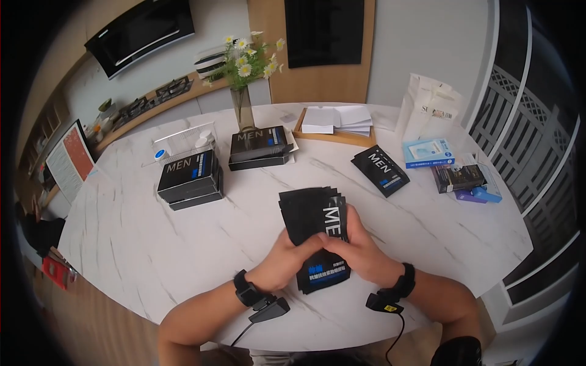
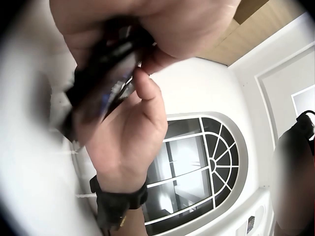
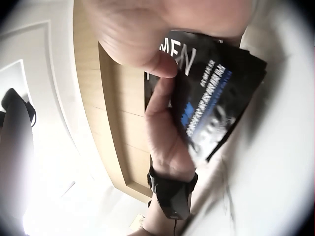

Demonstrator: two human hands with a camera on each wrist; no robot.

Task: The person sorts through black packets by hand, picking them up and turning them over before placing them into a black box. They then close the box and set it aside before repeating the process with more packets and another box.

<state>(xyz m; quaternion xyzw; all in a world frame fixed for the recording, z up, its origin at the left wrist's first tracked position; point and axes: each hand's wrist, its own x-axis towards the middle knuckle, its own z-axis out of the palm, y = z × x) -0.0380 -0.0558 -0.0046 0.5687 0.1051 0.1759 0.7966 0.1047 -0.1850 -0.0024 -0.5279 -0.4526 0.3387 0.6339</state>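
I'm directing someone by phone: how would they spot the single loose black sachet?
Start at the wooden tray of white papers on the marble table. Just in front lies the lone black MEN sachet, flat and angled, unlike the stacked boxes or the hand-held stack.

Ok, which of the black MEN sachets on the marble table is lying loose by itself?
The single black sachet right of centre, beside the blue-and-white box. The rest are fanned in both hands.

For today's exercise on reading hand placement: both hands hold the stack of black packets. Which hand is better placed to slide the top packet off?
Probably the right hand. Its fingers lie across the front of the stack of black packets, on the top packet, while the left hand grips the stack from the side and steadies it.
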